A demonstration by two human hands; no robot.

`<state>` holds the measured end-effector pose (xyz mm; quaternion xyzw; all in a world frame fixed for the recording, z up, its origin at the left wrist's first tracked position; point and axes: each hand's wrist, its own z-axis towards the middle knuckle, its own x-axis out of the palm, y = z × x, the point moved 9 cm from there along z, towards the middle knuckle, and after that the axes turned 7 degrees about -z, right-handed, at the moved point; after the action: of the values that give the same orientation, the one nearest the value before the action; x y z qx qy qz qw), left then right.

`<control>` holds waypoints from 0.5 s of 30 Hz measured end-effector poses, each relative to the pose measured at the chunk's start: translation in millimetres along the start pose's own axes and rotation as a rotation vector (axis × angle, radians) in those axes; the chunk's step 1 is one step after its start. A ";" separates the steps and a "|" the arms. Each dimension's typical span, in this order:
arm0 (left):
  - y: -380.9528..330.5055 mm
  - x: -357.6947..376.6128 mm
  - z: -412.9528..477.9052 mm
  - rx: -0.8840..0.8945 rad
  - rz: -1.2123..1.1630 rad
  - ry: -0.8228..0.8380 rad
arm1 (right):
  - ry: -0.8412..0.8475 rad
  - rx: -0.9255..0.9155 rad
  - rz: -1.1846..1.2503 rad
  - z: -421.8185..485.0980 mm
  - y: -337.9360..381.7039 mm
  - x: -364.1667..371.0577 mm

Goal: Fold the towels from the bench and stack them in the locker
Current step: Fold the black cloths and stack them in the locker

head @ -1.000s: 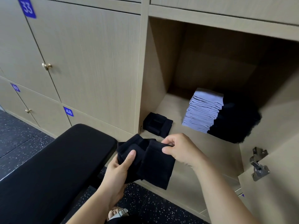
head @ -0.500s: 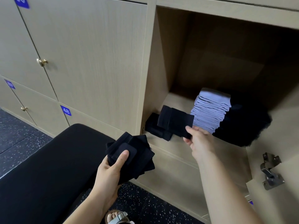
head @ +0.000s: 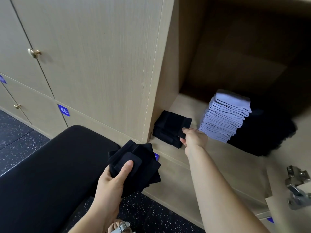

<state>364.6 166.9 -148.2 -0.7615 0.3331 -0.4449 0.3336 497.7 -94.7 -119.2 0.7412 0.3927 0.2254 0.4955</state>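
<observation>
Stacking in the locker (head: 170, 64)
Right hand (head: 193, 139) is pinching a towel (head: 176, 121) onto the stack (head: 164, 136); left hand (head: 112, 182) is gripping spare towels (head: 146, 165); release squarely next.

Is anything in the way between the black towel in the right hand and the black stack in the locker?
Nothing visible. The towel in the right hand is right over the black stack in the front left corner of the locker; the lilac stack stands apart to the right.
</observation>
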 end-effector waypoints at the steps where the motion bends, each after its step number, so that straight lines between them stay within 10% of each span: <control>1: 0.9 -0.8 0.4 -0.001 0.002 0.002 | -0.008 -0.001 -0.003 1.2 -1.6 0.1; 8: 4.8 -5.1 0.0 -0.003 0.031 -0.008 | -0.009 -0.073 -0.076 8.8 -1.8 -2.7; 15: 7.1 -1.6 -1.5 -0.017 0.029 0.006 | -0.075 -0.413 -0.676 -1.6 16.8 -4.0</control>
<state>361.1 163.9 -154.1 -0.7580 0.3487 -0.4395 0.3326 500.2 -100.4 -103.0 0.4626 0.5425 0.0970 0.6945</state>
